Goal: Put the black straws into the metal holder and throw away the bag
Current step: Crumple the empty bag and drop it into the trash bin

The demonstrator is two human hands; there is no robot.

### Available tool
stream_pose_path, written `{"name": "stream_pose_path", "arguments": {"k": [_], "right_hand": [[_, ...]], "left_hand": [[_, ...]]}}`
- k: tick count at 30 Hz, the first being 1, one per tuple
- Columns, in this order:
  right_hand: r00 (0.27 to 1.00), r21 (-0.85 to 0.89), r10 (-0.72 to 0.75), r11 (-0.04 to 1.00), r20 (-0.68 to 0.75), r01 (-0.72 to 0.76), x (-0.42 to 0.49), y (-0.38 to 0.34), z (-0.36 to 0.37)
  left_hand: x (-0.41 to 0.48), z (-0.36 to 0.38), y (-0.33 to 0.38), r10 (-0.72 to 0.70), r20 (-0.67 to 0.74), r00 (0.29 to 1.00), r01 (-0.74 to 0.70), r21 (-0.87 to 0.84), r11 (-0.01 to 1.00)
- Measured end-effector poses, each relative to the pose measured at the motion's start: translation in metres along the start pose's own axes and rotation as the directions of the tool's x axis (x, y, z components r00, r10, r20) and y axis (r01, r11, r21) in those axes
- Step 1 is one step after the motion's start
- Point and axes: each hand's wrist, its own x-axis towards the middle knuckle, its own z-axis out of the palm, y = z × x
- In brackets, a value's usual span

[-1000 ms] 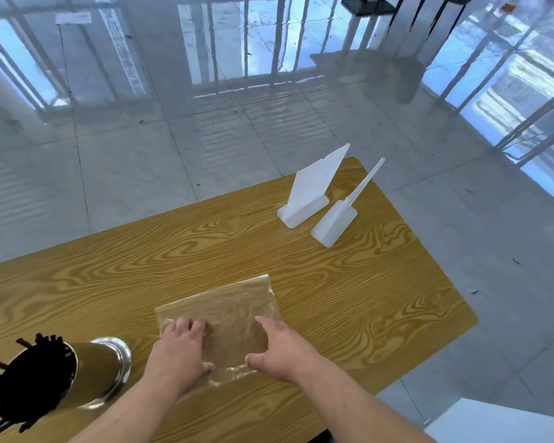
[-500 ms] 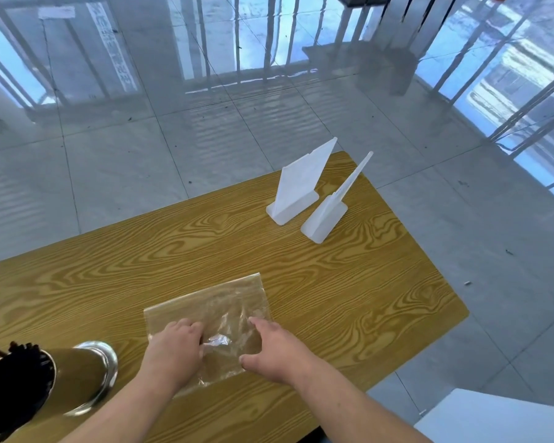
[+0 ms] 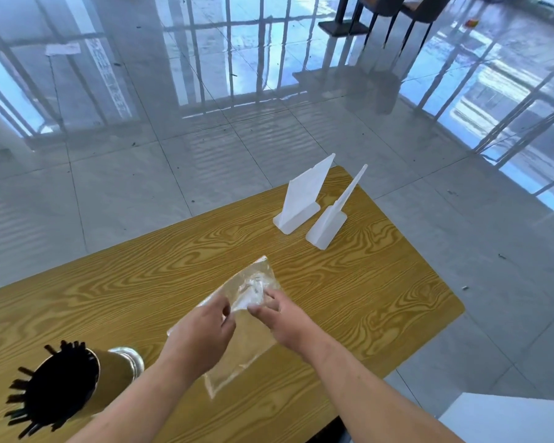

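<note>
A clear, empty plastic bag point(image 3: 243, 334) is partly lifted off the wooden table point(image 3: 365, 292), crumpled at its upper middle. My left hand point(image 3: 199, 334) pinches the bag from the left. My right hand point(image 3: 279, 314) grips the crumpled part from the right. The metal holder point(image 3: 115, 372) stands at the near left, packed with black straws point(image 3: 55, 385) that fan out of its mouth.
Two white plastic sign stands point(image 3: 301, 199) point(image 3: 330, 219) stand at the table's far right. A white surface point(image 3: 506, 420) shows at the bottom right corner. Glossy tiled floor surrounds the table, with dark chair legs point(image 3: 387, 17) far off.
Both hands went from pressing the flat bag on the table to gathering and lifting it. The bag is now crumpled and tilted. The camera shifted, so the holder shows more fully.
</note>
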Motion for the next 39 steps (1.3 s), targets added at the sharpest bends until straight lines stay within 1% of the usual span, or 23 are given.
{"name": "stream_pose_path", "arguments": {"k": [2, 6, 10, 13, 16, 18, 20, 22, 23, 26, 28, 30, 32, 35, 37, 39], "right_hand": [[1.000, 0.104, -0.020, 0.994, -0.015, 0.022, -0.006, -0.010, 0.005], [0.998, 0.360, 0.030, 0.932, 0.054, -0.047, -0.018, -0.027, 0.018], [0.997, 0.457, 0.023, 0.888, 0.079, -0.057, -0.026, -0.044, 0.032], [1.000, 0.438, -0.017, 0.899, 0.014, 0.009, -0.033, -0.052, 0.041], [0.999, 0.435, -0.020, 0.900, -0.049, 0.039, -0.045, -0.059, 0.044], [0.997, 0.482, -0.012, 0.875, -0.070, 0.044, -0.051, -0.062, 0.045], [0.997, 0.531, -0.016, 0.845, -0.077, 0.055, -0.055, -0.064, 0.046], [0.995, 0.539, -0.013, 0.840, -0.099, 0.065, -0.060, -0.066, 0.050], [0.994, 0.543, -0.016, 0.837, -0.106, 0.071, -0.062, -0.067, 0.052], [0.995, 0.550, -0.032, 0.831, -0.097, 0.080, -0.076, -0.071, 0.061], [0.995, 0.546, -0.052, 0.833, -0.084, 0.090, -0.085, -0.074, 0.067], [0.993, 0.546, -0.094, 0.829, -0.075, 0.120, -0.094, -0.076, 0.074], [0.989, 0.549, -0.123, 0.822, -0.088, 0.151, -0.102, -0.079, 0.078], [0.980, 0.517, -0.121, 0.835, -0.158, 0.187, -0.114, -0.081, 0.085], [0.977, 0.473, -0.084, 0.865, -0.197, 0.169, -0.122, -0.081, 0.088], [0.981, 0.445, -0.059, 0.885, -0.185, 0.137, -0.129, -0.078, 0.092]], "left_hand": [[-0.006, -0.008, 0.003, 0.022, -0.014, 1.000, -0.023, -0.051, 0.998], [-0.020, -0.023, 0.010, 0.096, -0.041, 0.995, -0.100, -0.102, 0.990], [-0.034, -0.032, 0.019, 0.197, -0.050, 0.979, -0.202, -0.146, 0.968], [-0.044, -0.038, 0.023, 0.265, -0.042, 0.963, -0.268, -0.165, 0.949], [-0.051, -0.047, 0.021, 0.299, -0.050, 0.953, -0.303, -0.127, 0.944], [-0.056, -0.054, 0.016, 0.295, -0.093, 0.951, -0.304, -0.109, 0.946], [-0.060, -0.060, 0.009, 0.279, -0.175, 0.944, -0.295, -0.071, 0.953], [-0.064, -0.066, 0.003, 0.237, -0.248, 0.939, -0.256, -0.047, 0.966], [-0.065, -0.068, -0.001, 0.206, -0.263, 0.942, -0.227, -0.053, 0.972], [-0.070, -0.077, -0.005, 0.140, -0.228, 0.963, -0.172, -0.123, 0.977], [-0.073, -0.084, -0.003, 0.137, -0.172, 0.976, -0.166, -0.171, 0.971], [-0.078, -0.087, -0.001, 0.160, -0.131, 0.978, -0.182, -0.184, 0.966], [-0.085, -0.088, 0.001, 0.179, -0.136, 0.974, -0.202, -0.183, 0.962], [-0.095, -0.092, 0.004, 0.171, -0.169, 0.971, -0.208, -0.230, 0.951], [-0.100, -0.096, 0.007, 0.169, -0.181, 0.969, -0.212, -0.257, 0.943], [-0.102, -0.101, 0.009, 0.183, -0.179, 0.967, -0.227, -0.267, 0.937]]}}
